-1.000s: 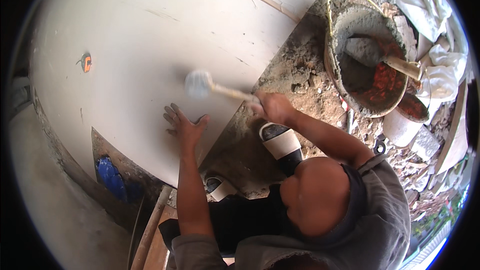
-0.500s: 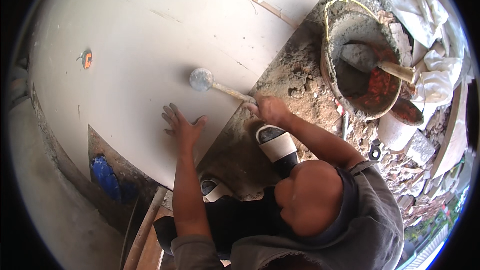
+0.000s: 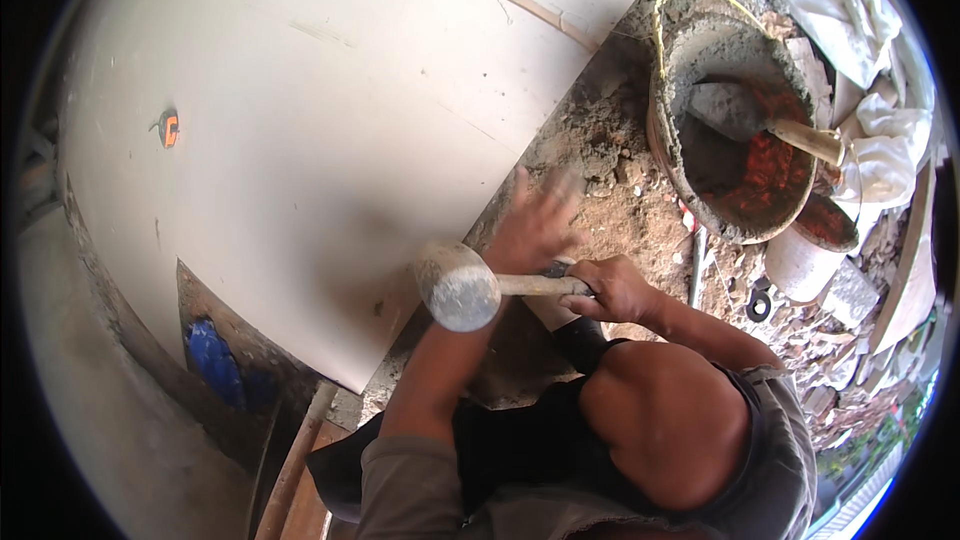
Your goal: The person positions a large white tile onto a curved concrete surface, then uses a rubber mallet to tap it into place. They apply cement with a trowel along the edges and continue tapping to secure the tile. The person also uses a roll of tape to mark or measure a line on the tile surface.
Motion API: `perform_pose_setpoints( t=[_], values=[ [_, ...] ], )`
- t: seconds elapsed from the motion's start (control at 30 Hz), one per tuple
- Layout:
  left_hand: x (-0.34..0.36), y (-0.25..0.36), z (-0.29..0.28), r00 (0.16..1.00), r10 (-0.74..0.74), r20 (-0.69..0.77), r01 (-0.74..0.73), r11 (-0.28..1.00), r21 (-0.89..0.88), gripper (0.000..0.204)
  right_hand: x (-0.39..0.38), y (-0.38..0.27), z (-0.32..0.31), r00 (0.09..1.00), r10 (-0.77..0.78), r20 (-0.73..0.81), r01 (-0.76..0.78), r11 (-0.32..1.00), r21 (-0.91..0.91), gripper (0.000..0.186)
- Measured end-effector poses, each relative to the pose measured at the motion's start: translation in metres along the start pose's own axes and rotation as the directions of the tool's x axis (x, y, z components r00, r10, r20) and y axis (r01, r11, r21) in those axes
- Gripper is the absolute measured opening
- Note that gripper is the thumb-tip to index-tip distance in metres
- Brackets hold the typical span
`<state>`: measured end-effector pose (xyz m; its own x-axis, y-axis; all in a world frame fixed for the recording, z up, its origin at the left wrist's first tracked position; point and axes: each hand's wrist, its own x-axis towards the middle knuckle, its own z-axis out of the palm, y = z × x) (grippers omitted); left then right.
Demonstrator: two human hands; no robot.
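Head view: right hand (image 3: 618, 290) grips the mallet (image 3: 478, 290), its long axis running left across the left forearm (image 3: 430, 380); left hand (image 3: 537, 224), blurred, spread beside the panel (image 3: 300, 130)

This is a building site: a mortar-crusted bucket (image 3: 700, 52) holding a trowel (image 3: 728, 110) stands on rough, sandy ground (image 3: 618, 188) beside broken rubble (image 3: 850, 395), a tape measure (image 3: 169, 128) lies on a broad pale slab (image 3: 250, 180), and the right hand (image 3: 614, 290) grips a wooden-handled mallet (image 3: 460, 287)
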<state>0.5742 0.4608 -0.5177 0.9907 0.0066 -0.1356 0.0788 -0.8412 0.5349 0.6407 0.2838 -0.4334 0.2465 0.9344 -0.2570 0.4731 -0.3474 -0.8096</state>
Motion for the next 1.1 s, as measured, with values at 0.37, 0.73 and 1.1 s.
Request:
perform_pose_setpoints(
  t=[0.37, 0.73, 1.1],
  values=[
    [0.002, -0.071, -0.031, 0.962, -0.242, -0.126, 0.266, 0.932, 0.246, 0.069, 0.012, -0.008, 0.005, 1.0, 0.025, -0.002, -0.025, 0.999, 0.045, 0.036],
    [-0.124, -0.121, -0.039, 0.574, -0.742, -0.348, 0.786, 0.617, -0.019, 0.085, 0.031, -0.003, 0.019, 0.992, 0.107, -0.069, -0.108, 0.994, 0.001, 0.039],
    [-0.247, -0.169, -0.082, 0.168, -0.986, -0.02, 0.952, 0.167, -0.256, 0.132, 0.16, -0.044, 0.038, 0.996, 0.056, 0.067, -0.047, 0.99, -0.136, 0.042]
  ],
)
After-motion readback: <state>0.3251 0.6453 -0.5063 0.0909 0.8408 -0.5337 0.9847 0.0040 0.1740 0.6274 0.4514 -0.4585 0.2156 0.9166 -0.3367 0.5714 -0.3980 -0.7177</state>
